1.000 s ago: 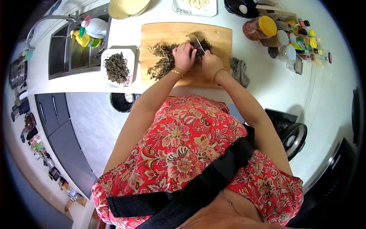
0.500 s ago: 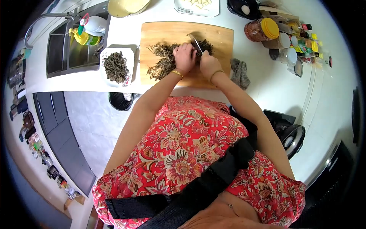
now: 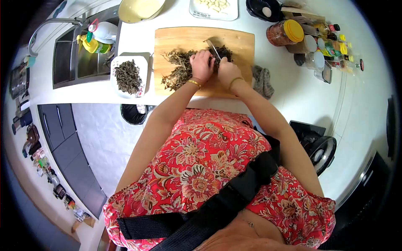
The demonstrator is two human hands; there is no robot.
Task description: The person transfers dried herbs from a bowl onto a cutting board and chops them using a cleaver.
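A knife (image 3: 214, 49) is in my right hand (image 3: 229, 72), fingers wrapped round its handle and the blade pointing away over the cutting board (image 3: 246, 42). My left hand (image 3: 202, 66) is closed over a bunch of dark, wilted leafy greens (image 3: 178, 76), pressing them to the wood just left of the blade. Stems and leaves spread out to the left of that hand. Finely cut dark greens (image 3: 226, 52) lie to the right of the blade. A white plate (image 3: 144, 63) left of the board bears a heap of chopped greens (image 3: 128, 77).
Behind the board are a yellowish bowl (image 3: 159, 7) and a white tray (image 3: 234, 12) with pale cloves. A grey cloth (image 3: 262, 81) touches the board's right side. Jars (image 3: 279, 33) and bottles line the right. The sink (image 3: 63, 62) holds bottles; a bin (image 3: 133, 113) stands below.
The view has shifted slightly, so the counter items sit a little lower. Both hands keep nearly the same place on the board, with the knife still at the greens.
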